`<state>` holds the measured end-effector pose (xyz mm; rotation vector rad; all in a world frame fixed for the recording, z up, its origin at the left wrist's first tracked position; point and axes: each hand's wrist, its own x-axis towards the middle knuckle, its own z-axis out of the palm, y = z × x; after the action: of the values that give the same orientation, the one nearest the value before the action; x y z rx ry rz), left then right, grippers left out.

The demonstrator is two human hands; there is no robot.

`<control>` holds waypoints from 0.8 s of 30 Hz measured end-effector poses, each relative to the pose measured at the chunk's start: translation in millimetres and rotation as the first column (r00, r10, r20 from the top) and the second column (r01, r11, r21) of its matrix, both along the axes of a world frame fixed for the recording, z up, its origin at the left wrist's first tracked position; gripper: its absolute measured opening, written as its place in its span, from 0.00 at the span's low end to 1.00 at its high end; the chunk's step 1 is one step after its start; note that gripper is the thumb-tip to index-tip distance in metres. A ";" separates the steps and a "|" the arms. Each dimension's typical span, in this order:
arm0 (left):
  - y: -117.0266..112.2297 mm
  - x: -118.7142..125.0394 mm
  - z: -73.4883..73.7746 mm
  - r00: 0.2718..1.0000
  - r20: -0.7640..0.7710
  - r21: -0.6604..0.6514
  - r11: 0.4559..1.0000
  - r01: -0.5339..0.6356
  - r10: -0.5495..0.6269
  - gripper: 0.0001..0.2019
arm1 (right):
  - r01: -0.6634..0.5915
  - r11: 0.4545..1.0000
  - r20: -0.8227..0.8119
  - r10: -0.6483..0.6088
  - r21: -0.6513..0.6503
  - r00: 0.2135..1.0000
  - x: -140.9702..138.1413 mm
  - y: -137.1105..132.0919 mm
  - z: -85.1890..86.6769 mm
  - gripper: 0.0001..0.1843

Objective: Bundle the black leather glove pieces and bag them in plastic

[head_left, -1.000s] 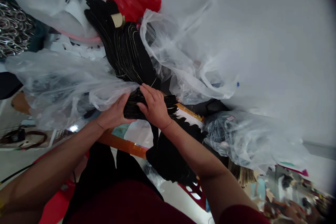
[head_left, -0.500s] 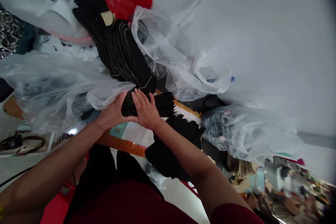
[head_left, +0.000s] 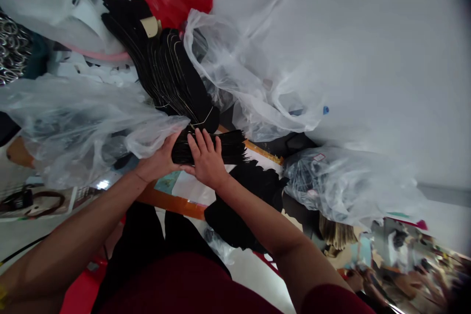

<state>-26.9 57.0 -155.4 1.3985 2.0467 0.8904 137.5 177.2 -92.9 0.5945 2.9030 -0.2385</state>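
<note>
A stack of thin black pieces (head_left: 232, 147), their edges facing up, lies on the table between my hands. My left hand (head_left: 157, 161) is closed round its left end, partly beside the clear plastic bag. My right hand (head_left: 209, 159) grips across the middle, fingers over the top and thumb along the near side. Just beyond the stack rests a larger bundle of long black strips (head_left: 176, 76) tied with thin bands. More black pieces with scalloped edges (head_left: 253, 181) lie fanned out, partly hidden under my right forearm.
Clear plastic bags (head_left: 84, 117) crowd the left side, and a filled one (head_left: 331, 181) sits at the right. A red bag (head_left: 169, 0) lies at the back. Metal rings (head_left: 13, 49) fill a container at far left. A pale wall bounds the back.
My right hand has shifted slightly right along the stack, its fingers a little more spread. My left hand stays at the left end.
</note>
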 end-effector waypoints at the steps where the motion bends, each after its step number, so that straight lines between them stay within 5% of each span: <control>1: 0.1 -0.9 -0.8 1.000 -0.006 0.009 1.000 0.005 -0.005 0.57 | 0.000 1.000 0.003 0.000 0.004 1.000 -1.7 -0.1 0.6 0.54; 7: 5.3 -6.6 -0.6 0.998 -0.025 0.035 0.998 0.059 -0.058 0.55 | 0.014 1.000 0.007 -0.014 0.020 1.000 -5.1 -3.4 4.4 0.59; 17: 4.5 0.0 15.7 1.000 -0.005 0.013 1.000 -0.027 0.027 0.61 | 0.018 1.000 -0.005 -0.018 -0.005 1.000 10.4 0.7 12.7 0.54; 24: 4.6 1.1 14.7 0.992 0.083 -0.120 0.989 -0.083 0.093 0.55 | 0.029 1.000 0.045 -0.029 0.001 0.999 50.2 3.1 0.4 0.51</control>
<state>-25.8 61.6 -140.7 1.1944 2.0717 0.8386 187.7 180.3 -92.4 0.6336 2.8534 -0.2260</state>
